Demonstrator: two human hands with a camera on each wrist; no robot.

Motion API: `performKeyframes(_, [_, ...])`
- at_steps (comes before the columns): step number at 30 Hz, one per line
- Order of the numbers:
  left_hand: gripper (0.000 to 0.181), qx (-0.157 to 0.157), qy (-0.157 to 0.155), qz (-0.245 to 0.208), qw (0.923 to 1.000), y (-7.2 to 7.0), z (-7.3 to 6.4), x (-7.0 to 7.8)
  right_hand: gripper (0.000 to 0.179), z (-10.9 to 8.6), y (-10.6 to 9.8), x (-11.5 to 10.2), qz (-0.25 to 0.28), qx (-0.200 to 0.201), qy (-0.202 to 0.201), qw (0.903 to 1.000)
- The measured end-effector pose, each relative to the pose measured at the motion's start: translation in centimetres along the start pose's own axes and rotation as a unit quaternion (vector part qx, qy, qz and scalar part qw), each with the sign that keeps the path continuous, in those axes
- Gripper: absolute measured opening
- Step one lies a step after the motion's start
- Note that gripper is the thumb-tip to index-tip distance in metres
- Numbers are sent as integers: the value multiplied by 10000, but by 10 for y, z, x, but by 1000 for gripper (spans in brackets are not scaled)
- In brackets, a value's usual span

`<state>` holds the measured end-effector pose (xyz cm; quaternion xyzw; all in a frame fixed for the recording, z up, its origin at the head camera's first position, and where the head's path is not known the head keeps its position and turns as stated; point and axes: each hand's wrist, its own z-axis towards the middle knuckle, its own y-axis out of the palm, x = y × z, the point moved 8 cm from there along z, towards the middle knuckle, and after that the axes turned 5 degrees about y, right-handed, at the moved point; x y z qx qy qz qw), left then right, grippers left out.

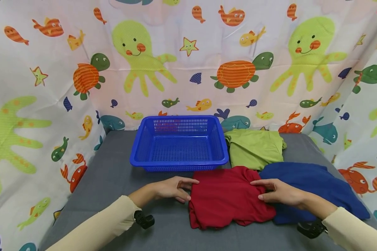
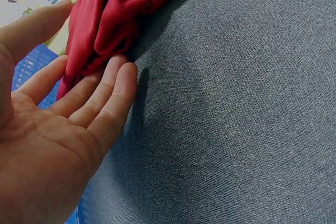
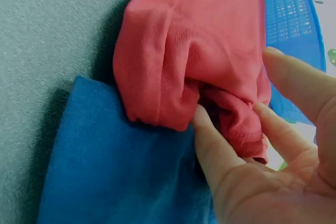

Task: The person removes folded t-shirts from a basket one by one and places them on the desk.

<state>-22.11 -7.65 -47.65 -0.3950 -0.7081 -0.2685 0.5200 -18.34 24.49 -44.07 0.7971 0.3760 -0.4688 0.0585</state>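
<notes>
A folded red cloth garment lies on the grey table in front of the basket. My left hand is at its left edge, fingers loosely extended; in the left wrist view the fingertips touch the fabric's edge from below. At the right edge is my right hand, thumb and fingers spread. The right wrist view has its fingers against the red folds, the thumb apart from the cloth. Beneath the right hand lies a folded blue cloth, partly under the red one.
A blue plastic basket with perforated walls stands behind the red cloth. To its right lies a folded lime-green cloth. A curtain printed with sea animals encloses the grey table at the back and sides.
</notes>
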Motion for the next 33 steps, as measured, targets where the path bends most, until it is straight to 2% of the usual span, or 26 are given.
performKeyframes(3, [63, 16, -32, -14, 10000, 0, -1, 0, 64, -4, -1, -4, -141, 69, -112, 9998])
performKeyframes(10, [57, -20, -77, 138, 9999, -4, -3, 7, 58, -14, -10, -16, -687, 377, -731, 9942])
performKeyframes(16, [55, 31, -76, 303, 9995, -12, -12, 9, 53, -17, -19, -16, -1020, 804, -605, 9897])
performKeyframes(21, [53, 133, -16, 365, 9992, -18, -18, 8, 52, -16, -23, -17, -1000, 1018, -727, 9871])
performKeyframes(29, [53, 358, 351, 524, 9974, -22, -23, 18, 50, -21, -36, -26, -1046, 1531, -901, 9785])
performKeyframes(33, [52, 528, 391, 640, 9958, -28, -28, 23, 49, -21, -40, -30, -1103, 1689, -982, 9745])
